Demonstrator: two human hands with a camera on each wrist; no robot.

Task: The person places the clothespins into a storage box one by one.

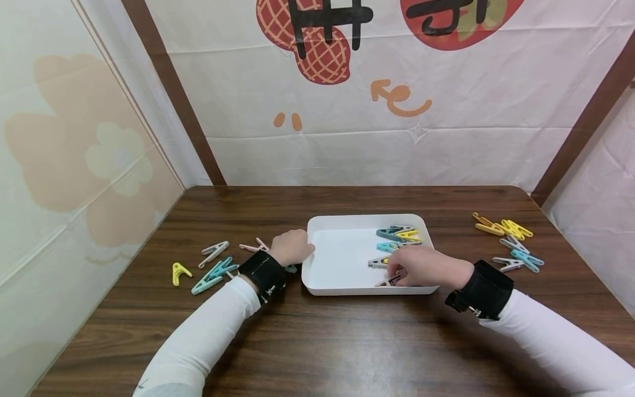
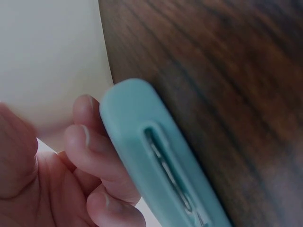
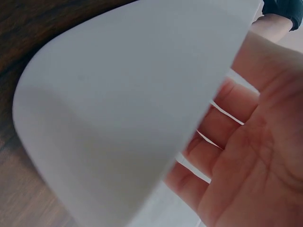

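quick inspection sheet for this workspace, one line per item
Surface: dark wood-grain table.
Job's things: white tray with several clips towards its right side; more clips on the table, left and right of the tray.
Clutter: nothing seen besides the loose clips.
Hands: left hand at the tray's left edge, a teal clip close by, grip unclear; right hand reaching into the tray, fingertips at a clip near the front wall, hold unclear. Both wrists wear black bands.
Cables: nothing seen.
Surroundings: printed sheets behind and at both sides.
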